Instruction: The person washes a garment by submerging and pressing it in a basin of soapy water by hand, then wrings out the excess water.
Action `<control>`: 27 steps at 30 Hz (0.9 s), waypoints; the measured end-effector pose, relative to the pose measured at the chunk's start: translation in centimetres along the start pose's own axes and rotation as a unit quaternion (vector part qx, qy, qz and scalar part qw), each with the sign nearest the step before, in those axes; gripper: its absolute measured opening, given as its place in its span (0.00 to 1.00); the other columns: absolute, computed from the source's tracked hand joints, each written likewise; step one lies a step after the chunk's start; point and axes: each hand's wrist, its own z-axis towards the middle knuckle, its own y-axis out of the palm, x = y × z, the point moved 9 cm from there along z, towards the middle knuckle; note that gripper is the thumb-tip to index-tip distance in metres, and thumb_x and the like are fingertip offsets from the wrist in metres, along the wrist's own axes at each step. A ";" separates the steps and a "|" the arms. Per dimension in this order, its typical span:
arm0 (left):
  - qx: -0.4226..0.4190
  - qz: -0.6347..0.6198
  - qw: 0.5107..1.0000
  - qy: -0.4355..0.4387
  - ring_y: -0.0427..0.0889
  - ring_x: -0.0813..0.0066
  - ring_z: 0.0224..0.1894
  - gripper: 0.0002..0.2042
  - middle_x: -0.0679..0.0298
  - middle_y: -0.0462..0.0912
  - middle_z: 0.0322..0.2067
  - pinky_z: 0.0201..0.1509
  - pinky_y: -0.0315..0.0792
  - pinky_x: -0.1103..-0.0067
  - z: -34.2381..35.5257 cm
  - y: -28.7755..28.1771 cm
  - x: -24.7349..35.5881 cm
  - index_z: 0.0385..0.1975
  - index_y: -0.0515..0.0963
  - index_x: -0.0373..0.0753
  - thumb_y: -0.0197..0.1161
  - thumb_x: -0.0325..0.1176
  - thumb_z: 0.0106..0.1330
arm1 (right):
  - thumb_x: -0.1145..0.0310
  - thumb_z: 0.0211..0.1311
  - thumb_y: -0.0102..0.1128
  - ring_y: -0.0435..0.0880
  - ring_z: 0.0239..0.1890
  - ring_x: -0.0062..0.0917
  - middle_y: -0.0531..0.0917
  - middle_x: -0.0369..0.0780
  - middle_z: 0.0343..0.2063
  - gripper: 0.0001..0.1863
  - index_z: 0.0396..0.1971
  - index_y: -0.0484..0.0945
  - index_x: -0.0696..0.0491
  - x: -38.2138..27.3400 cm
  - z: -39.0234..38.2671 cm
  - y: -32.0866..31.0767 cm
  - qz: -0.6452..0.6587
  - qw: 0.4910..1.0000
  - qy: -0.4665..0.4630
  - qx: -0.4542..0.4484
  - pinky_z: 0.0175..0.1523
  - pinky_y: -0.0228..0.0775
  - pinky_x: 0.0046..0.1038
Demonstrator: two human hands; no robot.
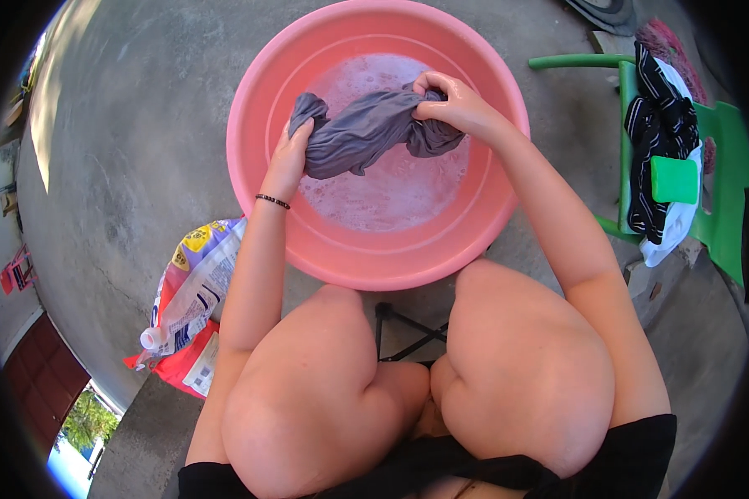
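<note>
We are holding a wet grey garment (366,131) over the pink plastic basin (262,100), just above the soapy water (391,195) that is filling its bottom. The garment is bunched into a thick twisted roll, and its long axis is running across the basin from lower left to upper right, rising slightly toward the far right rim. One loose end is curling up above our left hand, pointing toward the basin's far rim; the other end is hanging in folds below our right hand, near the foam.

Our left hand (287,158) is gripping the left end of the roll, fingers wrapped round the cloth and hidden behind it, thumb side facing us; a dark beaded bracelet (272,200) is sitting on that wrist. Our right hand (445,101) is clenching the right end from above, its fingers (429,83) curled tight and pressed together over the bunched fabric, knuckles toward the basin's far side.

The basin is resting on the concrete floor (141,150), just beyond our bare knees. To the basin's left, a colourful detergent bag (193,287) is lying on the floor. To the basin's right, a green plastic chair (724,175) is carrying black-and-white striped clothing (653,116) and a green plastic block (674,180).
</note>
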 end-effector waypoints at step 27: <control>-0.127 0.358 0.879 -0.288 0.80 0.72 0.26 0.23 0.60 0.80 0.27 0.33 0.75 0.76 -1.5 -0.5 -15.0 0.35 0.78 0.31 0.51 0.50 0.66 | 0.52 0.55 0.60 0.77 0.49 0.49 0.80 0.55 0.44 0.31 0.53 0.71 0.59 7.0 0.9 6.0 -0.445 0.892 -0.072 -0.009 0.56 0.67 0.41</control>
